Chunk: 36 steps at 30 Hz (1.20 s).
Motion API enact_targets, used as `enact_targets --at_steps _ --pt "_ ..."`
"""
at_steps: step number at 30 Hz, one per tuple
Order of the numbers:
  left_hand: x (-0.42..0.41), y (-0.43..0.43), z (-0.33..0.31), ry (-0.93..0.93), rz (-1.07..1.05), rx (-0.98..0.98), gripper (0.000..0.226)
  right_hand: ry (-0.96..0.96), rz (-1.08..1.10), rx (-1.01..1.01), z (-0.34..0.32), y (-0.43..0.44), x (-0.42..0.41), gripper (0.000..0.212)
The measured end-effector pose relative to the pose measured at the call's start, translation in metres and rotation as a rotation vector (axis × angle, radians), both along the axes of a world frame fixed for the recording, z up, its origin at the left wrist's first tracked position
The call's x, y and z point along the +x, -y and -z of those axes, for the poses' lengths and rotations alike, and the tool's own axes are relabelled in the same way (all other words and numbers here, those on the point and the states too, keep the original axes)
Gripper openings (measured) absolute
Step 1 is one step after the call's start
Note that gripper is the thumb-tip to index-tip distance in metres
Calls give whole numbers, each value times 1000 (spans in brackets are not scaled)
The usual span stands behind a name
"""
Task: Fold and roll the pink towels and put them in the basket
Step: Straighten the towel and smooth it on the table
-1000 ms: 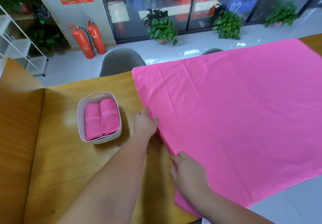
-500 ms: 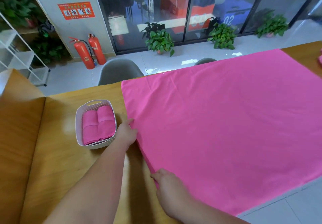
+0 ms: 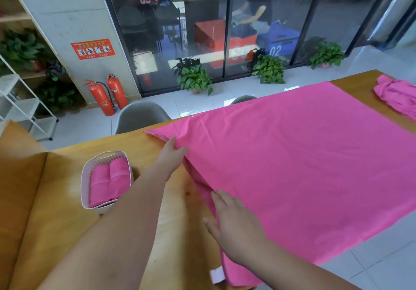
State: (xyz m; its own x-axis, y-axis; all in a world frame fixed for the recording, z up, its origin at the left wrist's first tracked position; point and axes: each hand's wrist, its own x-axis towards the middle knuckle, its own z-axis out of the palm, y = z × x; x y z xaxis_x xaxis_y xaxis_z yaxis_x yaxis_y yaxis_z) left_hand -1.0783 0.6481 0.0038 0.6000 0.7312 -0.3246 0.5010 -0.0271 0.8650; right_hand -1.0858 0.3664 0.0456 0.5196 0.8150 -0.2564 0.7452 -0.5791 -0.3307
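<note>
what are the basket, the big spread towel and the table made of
Basket: looks like pale moulded plastic, matte, with slotted walls. Spread towel: thin soft pink cloth, maybe microfibre; it lies flat with faint creases and no sheen. Table: wood or wood-look veneer, smooth and semi-gloss; grain and soft reflections show.
</note>
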Motion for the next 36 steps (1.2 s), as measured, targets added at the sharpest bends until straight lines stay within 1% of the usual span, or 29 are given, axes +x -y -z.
enact_targets --at_steps 2,6,7,11,14,18,20,21,22,24,26,31,34,36 --pt "19 10 -13 3 24 20 83 31 19 14 -13 11 15 75" --pt "55 41 -47 35 43 70 72 99 24 47 -31 39 49 78" --pt "63 47 -54 29 56 84 72 113 22 53 -35 47 57 79" --pt "95 74 -80 20 78 137 87 144 35 92 -53 78 94 81" --pt "123 99 -98 32 68 151 88 180 38 125 -69 102 124 81" --pt "160 133 -118 32 84 234 93 212 37 144 -89 137 164 80" --pt "179 150 -124 47 101 262 92 221 37 147 -97 155 185 81" --pt "189 159 -127 46 100 262 88 223 37 146 -101 164 195 80" --pt "197 170 -131 56 95 267 76 225 37 145 -105 173 205 79" --pt "213 189 -139 28 88 313 25 231 40 140 -111 191 223 77" --pt "231 206 -144 40 110 321 39 236 47 135 -116 208 242 77" --pt "276 233 -152 71 140 362 26 260 75 133 -123 243 285 78" --pt "310 248 -155 49 166 373 55 272 98 137 -126 262 312 78" --pt "340 246 -148 45 180 395 91 278 121 139 -129 273 331 79"
